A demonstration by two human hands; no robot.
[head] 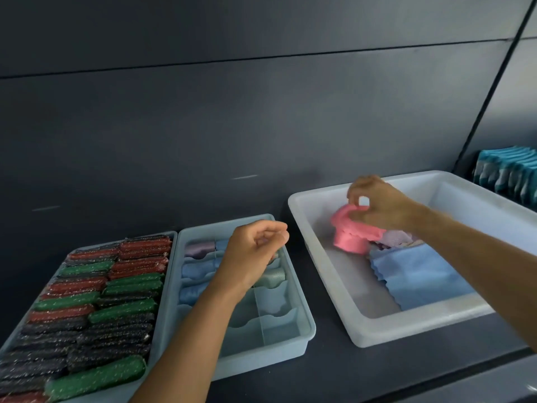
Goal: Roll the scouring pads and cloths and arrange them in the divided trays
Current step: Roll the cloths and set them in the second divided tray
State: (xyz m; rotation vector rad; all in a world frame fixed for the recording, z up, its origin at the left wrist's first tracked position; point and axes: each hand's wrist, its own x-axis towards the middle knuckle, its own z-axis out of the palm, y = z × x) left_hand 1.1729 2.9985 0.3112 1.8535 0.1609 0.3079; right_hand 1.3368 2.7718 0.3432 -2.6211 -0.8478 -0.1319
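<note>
My right hand (377, 205) pinches the top edge of a pink cloth (350, 235) and lifts it inside the white tub (328, 257). A flat blue cloth (418, 274) and a lilac cloth (396, 237) lie in the tub beside it. My left hand (252, 257) hovers loosely curled, holding nothing, over the pale blue divided tray (293, 341). That tray holds several rolled cloths (200, 269) in its far compartments. At the left, another tray (171, 274) is packed with rolled red, green and black scouring pads (96, 309).
Everything stands on a dark counter (334, 370) against a dark wall. A stack of teal packaged items (508, 173) sits at the far right behind the tub. The counter's front edge runs along the lower right.
</note>
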